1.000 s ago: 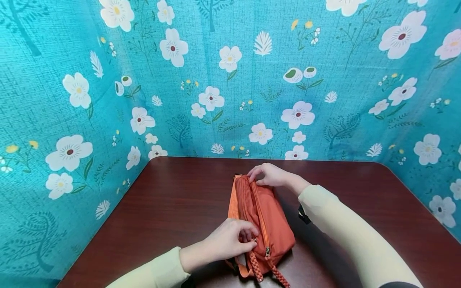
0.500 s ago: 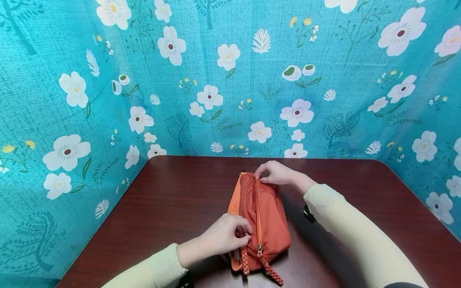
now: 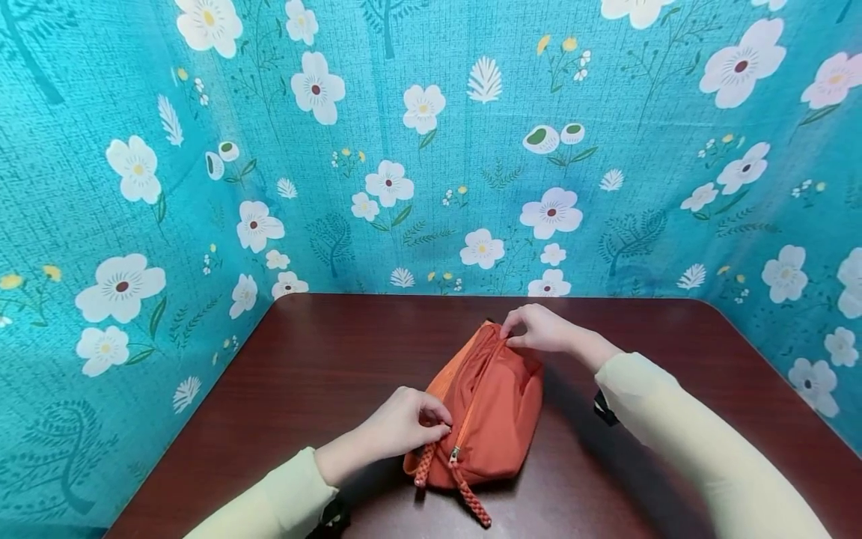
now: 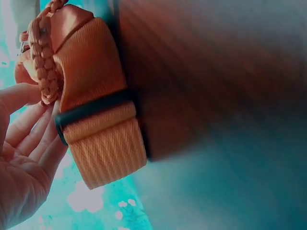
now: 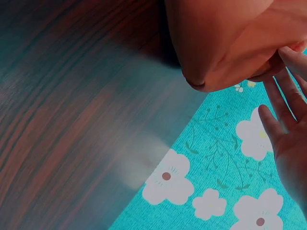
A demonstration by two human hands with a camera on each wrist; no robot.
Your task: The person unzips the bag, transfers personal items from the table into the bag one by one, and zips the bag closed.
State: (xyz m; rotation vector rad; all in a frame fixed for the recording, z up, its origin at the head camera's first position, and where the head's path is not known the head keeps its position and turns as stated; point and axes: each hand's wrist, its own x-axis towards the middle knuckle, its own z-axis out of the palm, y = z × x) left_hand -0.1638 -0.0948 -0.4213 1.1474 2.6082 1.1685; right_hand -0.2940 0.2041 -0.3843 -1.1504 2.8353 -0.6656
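Note:
A small orange-red fabric bag (image 3: 501,419) with zippers lies on the table, angled toward the upper right in the head view. Its front zipper runs shut to a metal slider (image 3: 454,454) with a braided pull cord (image 3: 474,503). A second braided cord (image 4: 43,64) hangs beside my left fingers. With thumb and fingertips, my left hand (image 3: 393,428) pinches the bag's near-left edge, around the second zipper. My right hand (image 3: 544,329) pinches the far end of the bag, close to the zipper's top. An orange webbing strap (image 4: 103,148) with a black slider buckle runs along the left side.
The dark wood-grain table (image 3: 323,352) extends around the bag on all sides. Turquoise flowered cloth (image 3: 377,97) hangs behind it and along its left and right edges. Pale sleeves (image 3: 673,419) cover both forearms.
The bag has turned clockwise: its far end has shifted right with my right hand, its near end left with my left hand. Both hands keep hold of it.

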